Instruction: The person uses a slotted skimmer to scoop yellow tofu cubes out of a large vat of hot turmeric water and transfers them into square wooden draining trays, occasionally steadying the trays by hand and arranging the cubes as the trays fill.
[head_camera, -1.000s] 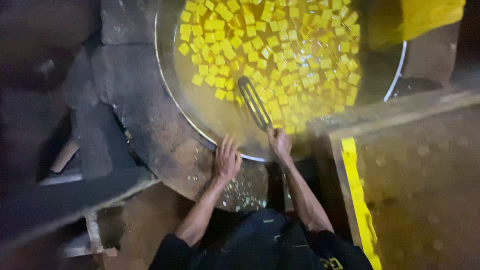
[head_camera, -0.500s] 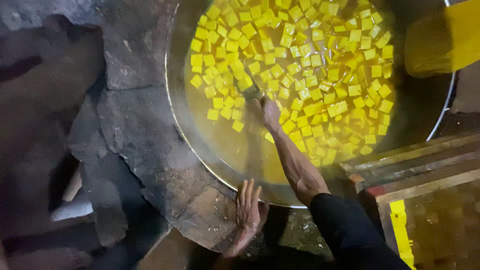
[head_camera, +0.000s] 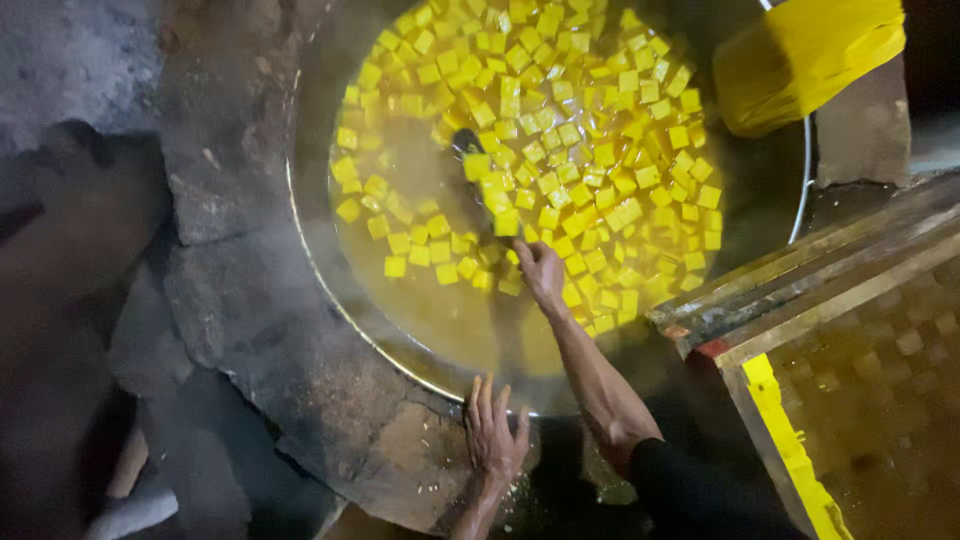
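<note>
Since half a second ago: right hand (head_camera: 541, 272) reaches deeper over the wide round metal pan (head_camera: 795, 215), its dark long-handled skimmer (head_camera: 470, 165) now sunk among the floating yellow cubes (head_camera: 560, 130) in amber liquid. Right hand closed around the skimmer's handle, though steam blurs the grip; left hand (head_camera: 493, 435) holds nothing, fingers spread flat on the grey stone surround (head_camera: 240, 300) at the pan's near rim. Yellow sack (head_camera: 800, 55) beyond the pan; wooden-framed tray (head_camera: 860, 340) just beside it.

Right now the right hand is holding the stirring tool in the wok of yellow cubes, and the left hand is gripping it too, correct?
Not quite. The right hand does hold the stirring tool in the wok of yellow cubes, but the left hand lies flat, fingers spread, on the stone ledge by the rim, as the head view shows.
</note>
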